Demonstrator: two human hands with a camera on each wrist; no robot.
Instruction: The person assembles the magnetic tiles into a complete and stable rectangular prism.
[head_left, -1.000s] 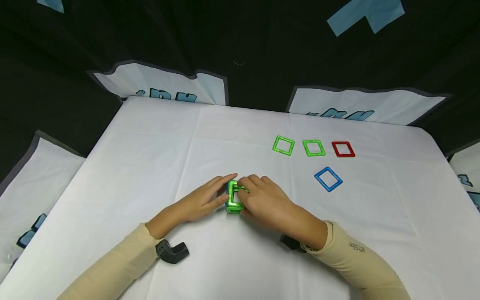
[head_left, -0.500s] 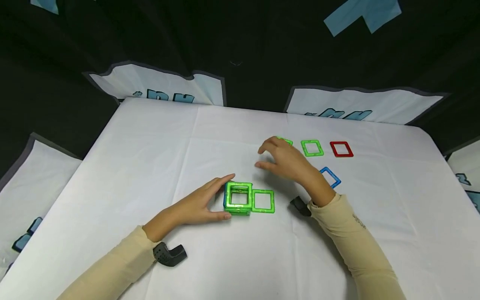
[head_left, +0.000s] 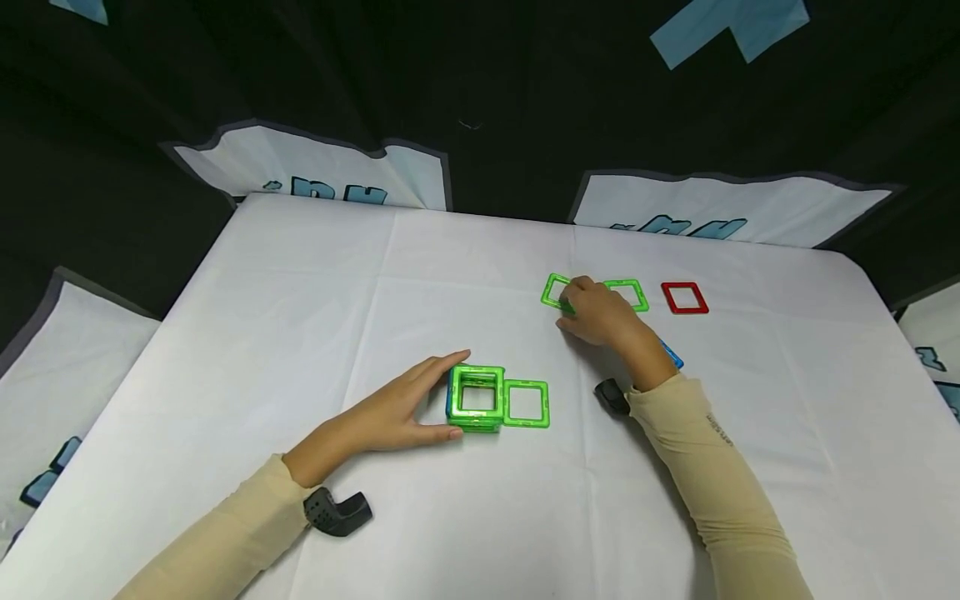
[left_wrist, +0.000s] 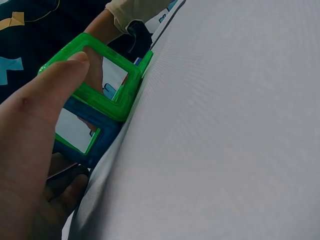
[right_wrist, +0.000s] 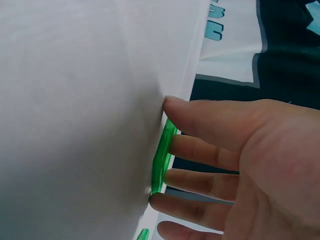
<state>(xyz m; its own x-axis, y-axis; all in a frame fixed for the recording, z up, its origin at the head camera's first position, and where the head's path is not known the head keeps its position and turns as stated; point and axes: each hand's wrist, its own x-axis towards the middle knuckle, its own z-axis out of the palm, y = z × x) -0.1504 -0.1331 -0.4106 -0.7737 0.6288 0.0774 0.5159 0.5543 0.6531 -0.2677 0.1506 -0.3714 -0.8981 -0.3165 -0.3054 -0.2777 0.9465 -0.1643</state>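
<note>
A cube of magnetic tiles (head_left: 477, 421), mostly green with a blue side, stands mid-table, and a flat green square tile (head_left: 527, 426) lies against its right side. My left hand (head_left: 390, 408) rests beside the cube, fingers stretched along its far left corner and thumb near the front; in the left wrist view the thumb (left_wrist: 60, 82) overlaps the green frame. Farther back, my right hand (head_left: 598, 312) pinches a loose green square tile (head_left: 551, 287) lying on the table. The right wrist view shows this tile's edge (right_wrist: 162, 160) between thumb and fingers.
Right of the pinched tile lie another green square tile (head_left: 636, 293) and a red one (head_left: 685, 298). A blue tile (head_left: 672, 354) is mostly hidden behind the right wrist. A white cloth covers the table (head_left: 300, 275); dark printed curtains (head_left: 517, 108) hang behind its far edge.
My right hand has left the cube, moved back and right, and come down onto a loose green tile. A flat green tile now shows beside the cube. The left hand has barely moved.
</note>
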